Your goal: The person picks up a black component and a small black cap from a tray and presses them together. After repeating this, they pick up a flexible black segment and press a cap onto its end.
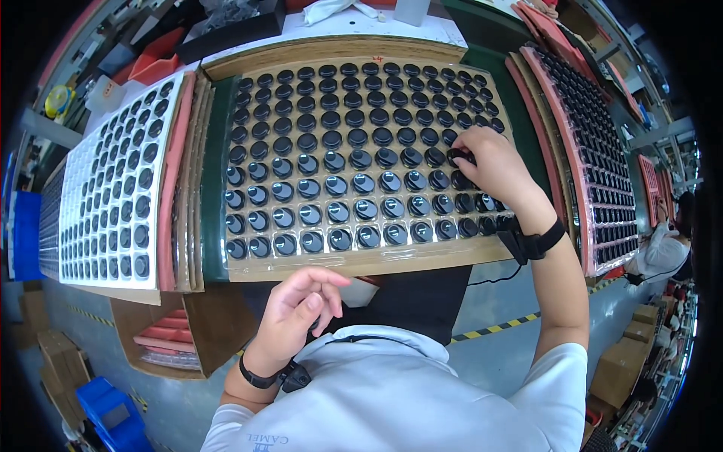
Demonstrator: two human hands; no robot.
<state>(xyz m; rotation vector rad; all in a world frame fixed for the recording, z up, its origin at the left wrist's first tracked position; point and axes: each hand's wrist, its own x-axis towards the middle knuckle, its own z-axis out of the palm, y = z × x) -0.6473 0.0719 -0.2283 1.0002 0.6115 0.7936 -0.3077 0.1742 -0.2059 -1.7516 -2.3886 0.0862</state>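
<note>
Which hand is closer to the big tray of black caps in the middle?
Right. The right hand rests on the tray, fingers on a black cap. The left hand is curled below the tray's near edge, off it.

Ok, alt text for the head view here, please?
A person's right hand touches a black round cap on a clear tray filled with rows of such caps, while the left hand hovers loosely curled below it. More filled trays lie on both sides.

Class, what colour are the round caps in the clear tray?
Black caps, some with shiny tops; head view.
</note>
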